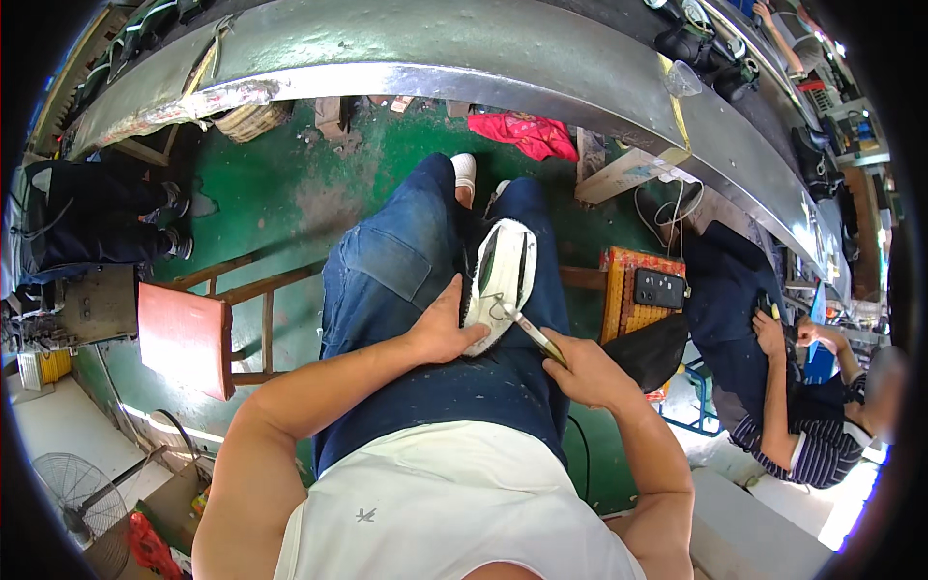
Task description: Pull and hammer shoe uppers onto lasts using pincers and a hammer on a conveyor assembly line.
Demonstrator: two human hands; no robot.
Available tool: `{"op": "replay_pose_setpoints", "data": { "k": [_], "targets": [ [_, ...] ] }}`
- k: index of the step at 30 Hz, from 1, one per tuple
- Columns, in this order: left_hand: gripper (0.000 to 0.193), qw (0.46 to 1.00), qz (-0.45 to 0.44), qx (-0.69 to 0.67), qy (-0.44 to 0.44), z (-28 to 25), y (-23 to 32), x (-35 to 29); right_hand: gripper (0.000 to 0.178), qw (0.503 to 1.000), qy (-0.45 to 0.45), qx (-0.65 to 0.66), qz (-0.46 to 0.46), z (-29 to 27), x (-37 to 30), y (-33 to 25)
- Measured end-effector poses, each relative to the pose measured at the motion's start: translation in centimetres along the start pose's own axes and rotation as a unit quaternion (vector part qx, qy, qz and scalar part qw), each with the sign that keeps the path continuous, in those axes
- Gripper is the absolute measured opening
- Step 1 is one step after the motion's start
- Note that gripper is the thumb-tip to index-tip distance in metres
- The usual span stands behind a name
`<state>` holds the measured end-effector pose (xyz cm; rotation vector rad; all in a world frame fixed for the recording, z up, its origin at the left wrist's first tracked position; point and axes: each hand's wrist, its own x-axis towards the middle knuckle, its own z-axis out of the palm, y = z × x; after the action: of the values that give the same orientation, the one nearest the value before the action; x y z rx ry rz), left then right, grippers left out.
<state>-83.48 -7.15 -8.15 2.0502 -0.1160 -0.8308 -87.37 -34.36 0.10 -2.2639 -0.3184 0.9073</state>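
Observation:
A white shoe upper (502, 266) lies lengthwise over my lap, its long hollow facing up and a dark rim along its edge. My left hand (447, 327) grips its near left side, the thumb lying over the white surface. My right hand (590, 372) is closed round the handle of a slim tool with a metal shaft (528, 328) and a yellowish grip. The tool's far end meets the near part of the upper, where a thin dark loop shows. I cannot make out the exact kind of tool.
A long metal-edged bench (406, 79) curves across the far side, with dark shoes (710, 48) beyond it. On my left stands a red-topped stool (184, 333); on my right, a phone (659, 288) rests on a patterned seat (619, 314). A co-worker (744, 329) sits farther right.

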Motion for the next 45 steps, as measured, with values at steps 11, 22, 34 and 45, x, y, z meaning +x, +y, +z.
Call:
{"op": "replay_pose_setpoints", "data": {
  "k": [11,22,34,45],
  "targets": [
    [0.102,0.999,0.026,0.033,0.002,0.7,0.8,-0.4,0.051,0.949,0.069,-0.299,-0.075,-2.1,2.5,-3.0],
    [0.104,0.995,0.070,0.071,-0.021,1.6,-0.4,0.0,0.023,0.923,-0.110,-0.366,0.038,-6.6,6.6,-7.6],
    [0.068,0.875,-0.071,-0.429,0.213,5.1,-1.7,4.3,0.024,0.973,0.002,-0.213,-0.092,-2.6,7.1,-0.1],
    [0.052,0.936,0.011,-0.139,0.322,4.3,-1.0,4.3,0.054,0.953,0.140,-0.242,-0.115,-1.3,4.7,0.9]
  ]
}}
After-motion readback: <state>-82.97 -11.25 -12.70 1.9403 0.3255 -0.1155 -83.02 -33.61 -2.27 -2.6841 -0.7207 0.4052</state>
